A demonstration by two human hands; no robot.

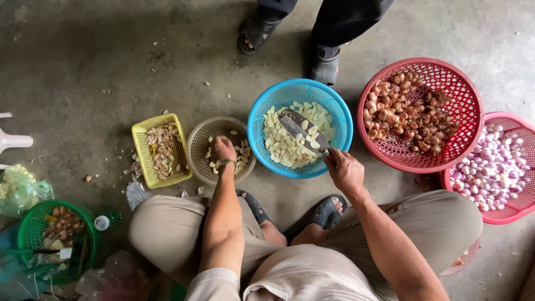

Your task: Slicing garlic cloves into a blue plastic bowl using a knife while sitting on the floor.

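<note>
Concrete floor (100, 61), grey and stained, is taking up the whole frame, with loose husks lying scattered at centre left. Red basket (421, 114), upper right, is holding unpeeled brown shallots; a second red basket (510, 167), at the right edge and tucked partly under the first, is holding peeled pale-purple shallots, so that part of the work is looking well advanced, though plenty of unpeeled ones are remaining. Blue basket (300, 128), centre, is holding a shallow layer of peeled garlic cloves. Green basket (56, 237), lower left, is holding mixed scraps among plastic bags. Beige round basket (220, 150), centre left, is holding only a thin scatter of cloves. Yellow rectangular basket (161, 149), just beside it to the left, is holding papery garlic skins. A second person's sandalled feet (290, 44) are standing at the top centre. Left hand (223, 149) is reaching into the beige basket, fingers curled down over the cloves; whether it is gripping one I cannot tell. Right hand (345, 170) is closing around the handle of a knife (304, 131), whose blade is lying across the garlic in the blue basket. Judging by the thin beige basket and the fuller blue one, the garlic seems mostly done.
</note>
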